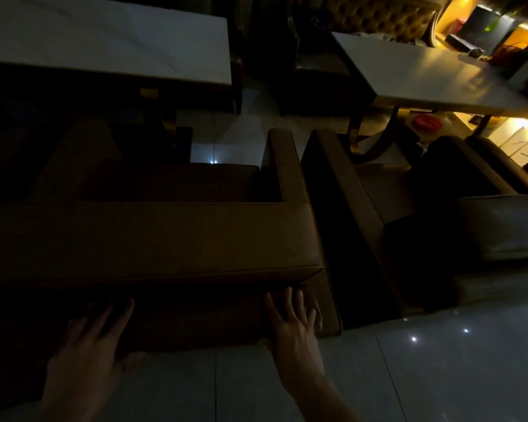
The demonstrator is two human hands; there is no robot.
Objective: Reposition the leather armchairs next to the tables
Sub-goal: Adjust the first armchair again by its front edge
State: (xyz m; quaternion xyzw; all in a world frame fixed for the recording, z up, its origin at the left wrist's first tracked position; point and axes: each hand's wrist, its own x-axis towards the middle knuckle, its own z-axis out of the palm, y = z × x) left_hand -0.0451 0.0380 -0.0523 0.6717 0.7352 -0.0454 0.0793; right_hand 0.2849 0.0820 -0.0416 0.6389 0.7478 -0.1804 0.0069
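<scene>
We stand behind the brown leather armchair, which faces the white rectangular table; a second dark leather armchair sits just beside; left hand and right hand press its back, fingers straight and spread

Glossy pale floor tiles, red object beneath, tufted bench back beyond.

Smooth brown leather armchair, glossy tiled floor, pale polished stone-look tabletop.
</scene>
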